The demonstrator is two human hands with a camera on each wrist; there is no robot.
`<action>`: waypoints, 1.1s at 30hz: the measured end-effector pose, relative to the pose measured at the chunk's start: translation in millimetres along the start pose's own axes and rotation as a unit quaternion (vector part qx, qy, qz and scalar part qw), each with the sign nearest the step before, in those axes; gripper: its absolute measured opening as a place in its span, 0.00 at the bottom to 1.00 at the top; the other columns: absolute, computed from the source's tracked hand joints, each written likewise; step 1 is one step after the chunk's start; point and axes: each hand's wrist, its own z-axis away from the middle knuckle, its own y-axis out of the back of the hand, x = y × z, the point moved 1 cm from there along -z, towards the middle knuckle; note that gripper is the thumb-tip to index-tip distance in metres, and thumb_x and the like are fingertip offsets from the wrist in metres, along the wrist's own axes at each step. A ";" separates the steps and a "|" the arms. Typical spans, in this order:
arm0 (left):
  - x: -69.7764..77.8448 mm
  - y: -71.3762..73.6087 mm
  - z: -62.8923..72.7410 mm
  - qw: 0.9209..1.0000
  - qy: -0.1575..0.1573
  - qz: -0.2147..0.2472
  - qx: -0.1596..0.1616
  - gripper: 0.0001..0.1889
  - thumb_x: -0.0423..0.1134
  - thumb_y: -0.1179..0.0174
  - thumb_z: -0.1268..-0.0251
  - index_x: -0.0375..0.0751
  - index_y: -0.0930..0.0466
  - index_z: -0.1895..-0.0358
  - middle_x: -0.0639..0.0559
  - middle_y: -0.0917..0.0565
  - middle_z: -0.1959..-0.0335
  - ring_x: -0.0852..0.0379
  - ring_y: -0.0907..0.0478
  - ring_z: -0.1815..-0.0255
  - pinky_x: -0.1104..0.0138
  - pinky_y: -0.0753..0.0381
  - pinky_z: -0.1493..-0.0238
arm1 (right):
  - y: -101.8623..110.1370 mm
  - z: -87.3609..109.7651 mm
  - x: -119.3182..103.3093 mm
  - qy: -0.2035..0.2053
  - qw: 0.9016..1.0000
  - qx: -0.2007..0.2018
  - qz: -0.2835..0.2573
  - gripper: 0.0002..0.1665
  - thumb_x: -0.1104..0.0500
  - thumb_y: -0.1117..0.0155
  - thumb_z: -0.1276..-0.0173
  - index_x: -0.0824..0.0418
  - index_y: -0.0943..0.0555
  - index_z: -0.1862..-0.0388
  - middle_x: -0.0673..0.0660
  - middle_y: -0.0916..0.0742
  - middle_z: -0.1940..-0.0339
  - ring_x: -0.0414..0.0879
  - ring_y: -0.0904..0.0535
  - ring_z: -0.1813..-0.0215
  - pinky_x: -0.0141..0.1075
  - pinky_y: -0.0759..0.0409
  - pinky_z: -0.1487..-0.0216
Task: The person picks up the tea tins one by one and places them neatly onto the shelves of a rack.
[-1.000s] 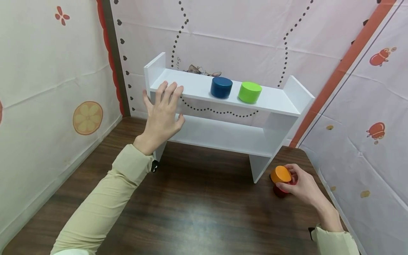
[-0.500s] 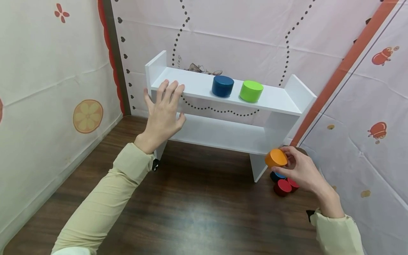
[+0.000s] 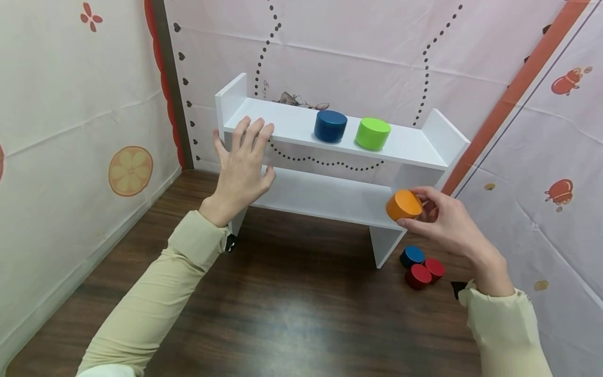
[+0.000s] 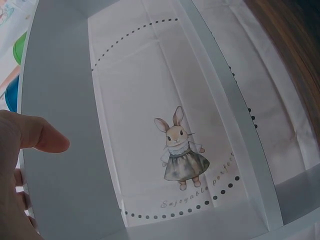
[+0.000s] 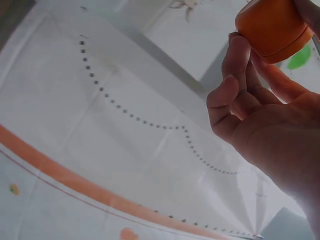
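Observation:
My right hand (image 3: pixel 449 222) holds an orange cylinder (image 3: pixel 403 205) between thumb and fingers, in front of the lower right of the white shelf (image 3: pixel 325 196). In the right wrist view the orange cylinder (image 5: pixel 272 30) sits at the top right, pinched between thumb and fingers. My left hand (image 3: pixel 241 170) is spread, its fingertips at the front edge of the upper board near the left end. The left wrist view shows its thumb (image 4: pixel 52 137) held away from the grey-looking board. A dark blue cylinder (image 3: pixel 330 126) and a lime green cylinder (image 3: pixel 372 134) stand on the upper board.
Right of the shelf's foot, on the brown wooden table (image 3: pixel 282 314), a blue cylinder (image 3: pixel 412 256) and two red cylinders, one in front (image 3: pixel 418 276) and one behind (image 3: pixel 434 269), stand close together. Raised end panels (image 3: pixel 445 137) bound the upper board. Printed cloth surrounds the table.
My right hand has lifted the orange cylinder off the group on the table, upward and slightly left, uncovering the blue and red cylinders. The left hand has stayed in place.

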 end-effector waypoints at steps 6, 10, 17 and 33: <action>-0.3 1.2 -1.0 1.000 -0.003 -0.001 0.003 0.39 0.36 0.36 0.50 0.46 0.40 0.31 0.45 0.37 0.29 0.45 0.50 0.25 0.27 0.67 0.34 | 15.6 -12.4 -15.5 0.010 1.000 0.027 -0.002 0.35 0.49 0.28 0.43 0.57 0.27 0.38 0.55 0.19 0.59 0.44 0.27 0.63 0.28 0.28 0.69; -0.5 1.2 -1.3 1.000 -0.005 -0.001 0.006 0.39 0.36 0.36 0.51 0.46 0.40 0.31 0.45 0.37 0.30 0.45 0.50 0.25 0.27 0.66 0.34 | 25.3 -20.6 -22.0 0.021 0.999 0.047 -0.012 0.33 0.52 0.27 0.43 0.56 0.26 0.38 0.54 0.19 0.59 0.40 0.27 0.65 0.27 0.29 0.70; -1.2 0.8 -0.6 1.000 -0.005 -0.002 0.005 0.39 0.36 0.36 0.51 0.46 0.40 0.31 0.45 0.36 0.29 0.45 0.50 0.25 0.28 0.67 0.34 | 41.6 -32.8 -27.4 0.022 0.997 0.066 -0.027 0.33 0.53 0.28 0.42 0.56 0.26 0.37 0.49 0.21 0.62 0.38 0.26 0.66 0.23 0.30 0.68; 0.2 1.1 0.4 1.000 -0.003 -0.002 0.007 0.39 0.37 0.35 0.52 0.46 0.39 0.31 0.46 0.36 0.29 0.45 0.50 0.25 0.27 0.66 0.34 | 58.2 -60.0 -37.1 -0.048 0.993 0.105 0.003 0.40 0.40 0.36 0.38 0.54 0.31 0.30 0.62 0.22 0.46 0.39 0.30 0.64 0.26 0.32 0.72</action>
